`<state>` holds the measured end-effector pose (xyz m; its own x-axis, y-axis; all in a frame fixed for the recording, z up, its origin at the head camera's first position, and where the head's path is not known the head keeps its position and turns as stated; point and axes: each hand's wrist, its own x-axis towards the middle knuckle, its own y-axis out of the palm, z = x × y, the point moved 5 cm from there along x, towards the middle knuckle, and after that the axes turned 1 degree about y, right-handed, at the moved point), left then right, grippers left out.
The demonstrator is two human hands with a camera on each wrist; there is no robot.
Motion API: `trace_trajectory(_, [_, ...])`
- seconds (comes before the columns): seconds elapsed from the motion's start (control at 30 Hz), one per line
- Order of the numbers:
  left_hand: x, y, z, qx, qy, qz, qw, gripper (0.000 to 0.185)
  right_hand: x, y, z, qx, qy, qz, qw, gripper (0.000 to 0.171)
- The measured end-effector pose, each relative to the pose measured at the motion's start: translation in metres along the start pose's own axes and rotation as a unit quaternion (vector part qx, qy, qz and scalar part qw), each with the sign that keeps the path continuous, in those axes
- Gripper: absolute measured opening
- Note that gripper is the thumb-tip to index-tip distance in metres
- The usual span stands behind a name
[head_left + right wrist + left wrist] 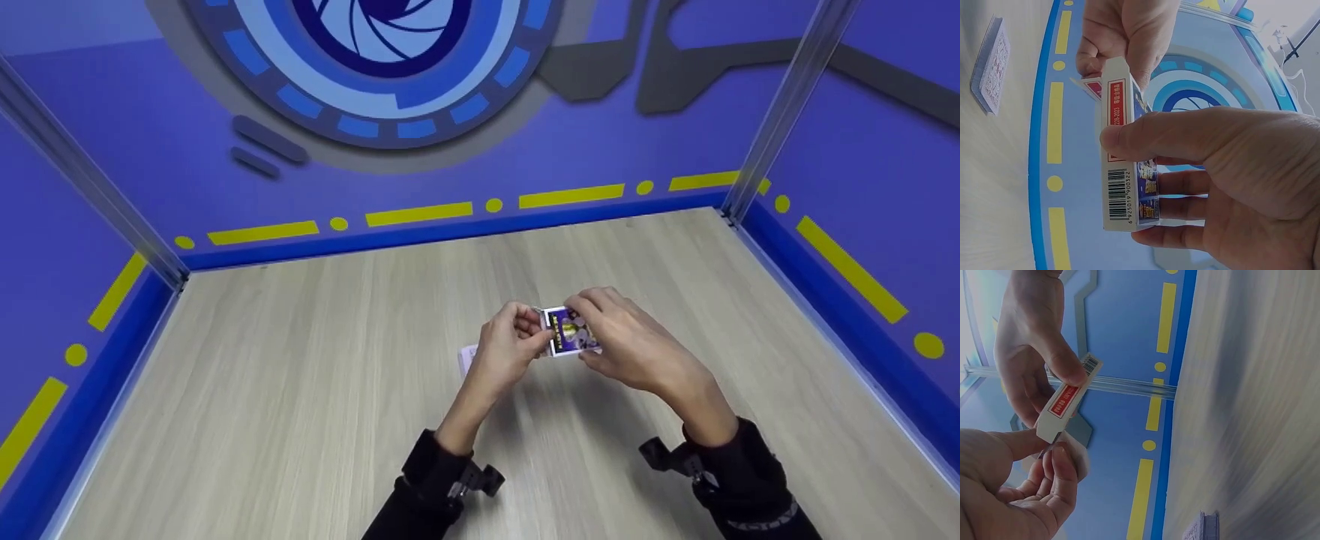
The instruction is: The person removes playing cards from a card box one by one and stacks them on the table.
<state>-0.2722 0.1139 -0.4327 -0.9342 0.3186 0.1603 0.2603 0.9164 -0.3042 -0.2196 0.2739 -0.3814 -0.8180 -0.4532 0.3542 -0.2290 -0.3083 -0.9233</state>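
Observation:
A small card box (564, 332) with a purple and yellow printed face is held above the table between both hands. My right hand (637, 345) grips its body, thumb across the narrow side with the barcode (1118, 194) and fingers behind. At the other end, my left hand (502, 346) pinches the box's flap (1093, 86), which stands out from the end in the right wrist view. A deck of playing cards (994, 70) with a patterned back lies on the table, partly covered by my left hand in the head view.
The pale wood-grain table (300, 390) is bordered by blue walls (420, 180) with yellow markings on the back and both sides. Metal posts (780, 112) stand in the corners. Each wrist carries a black strap (435, 465) with a small camera mount.

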Motion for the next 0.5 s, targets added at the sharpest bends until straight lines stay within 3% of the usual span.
trace_trajectory(0.23, [0.000, -0.001, 0.000, -0.014, -0.009, 0.022, 0.9996, 0.027, 0.000, 0.001, -0.004, 0.001, 0.010, 0.006, 1.000, 0.067])
trace_trajectory(0.4, [-0.001, -0.011, -0.009, 0.030, -0.008, 0.034, 0.9989, 0.038, 0.001, 0.001, -0.009, 0.013, 0.027, 0.014, 0.999, 0.066])
trace_trajectory(0.5, [-0.002, -0.019, -0.016, 0.073, 0.012, 0.033, 0.9967, 0.040, 0.001, 0.002, -0.011, 0.021, 0.036, 0.021, 0.999, 0.065])
